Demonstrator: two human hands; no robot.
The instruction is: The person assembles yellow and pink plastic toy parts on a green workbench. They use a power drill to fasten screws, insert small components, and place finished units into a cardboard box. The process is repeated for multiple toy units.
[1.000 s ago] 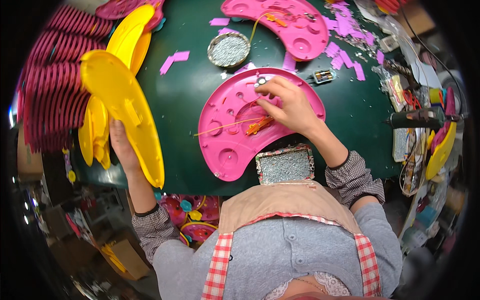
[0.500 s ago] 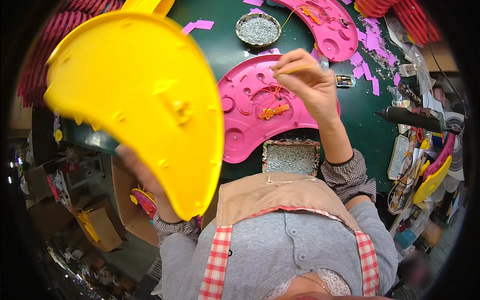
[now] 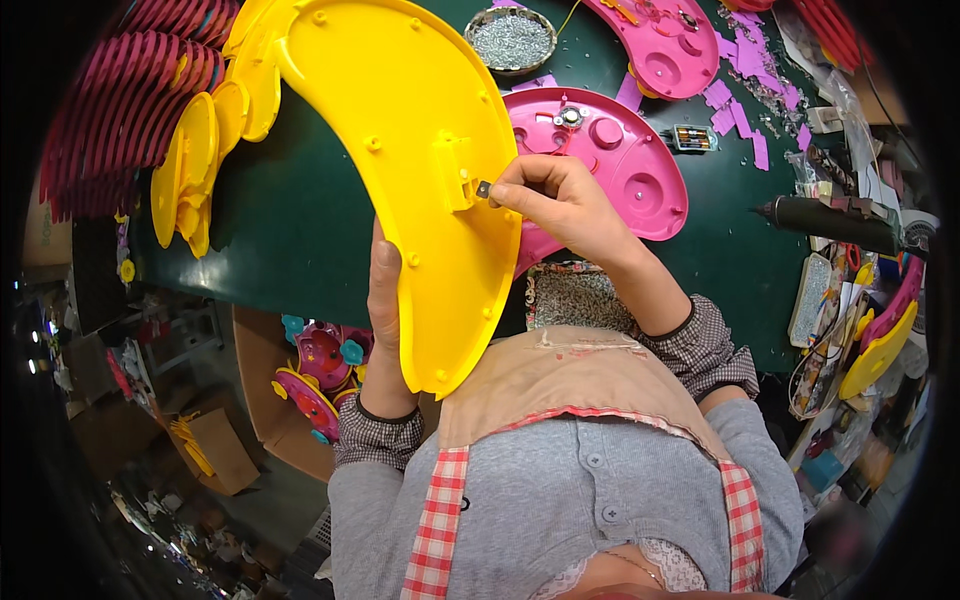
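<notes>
A large yellow crescent-shaped plastic shell (image 3: 450, 310) stands tilted, its ribbed inside with small posts facing me. My left hand (image 3: 383, 290) grips its left edge, thumb in view and the other fingers hidden behind it. Between thumb and forefinger, my right hand (image 3: 560, 205) pinches a small dark flat piece (image 3: 484, 189). That piece is at the raised moulded holder (image 3: 462, 188) on the shell's inside; whether they touch I cannot tell. Partly covered behind the yellow shell lies a pink crescent shell (image 3: 640, 150) with round recesses and a small metallic part.
Stacked pink shells (image 3: 120, 110) and yellow pieces (image 3: 190, 160) line the left. A bowl of screws (image 3: 510, 40) sits at the back, a tray of screws (image 3: 575, 298) near my apron. Right are a battery pack (image 3: 692, 138) and a dark power screwdriver (image 3: 830, 225).
The yellow shell has swung right and turned to show its inside. My right hand has come down and left to it. The pink shell behind lies turned another way.
</notes>
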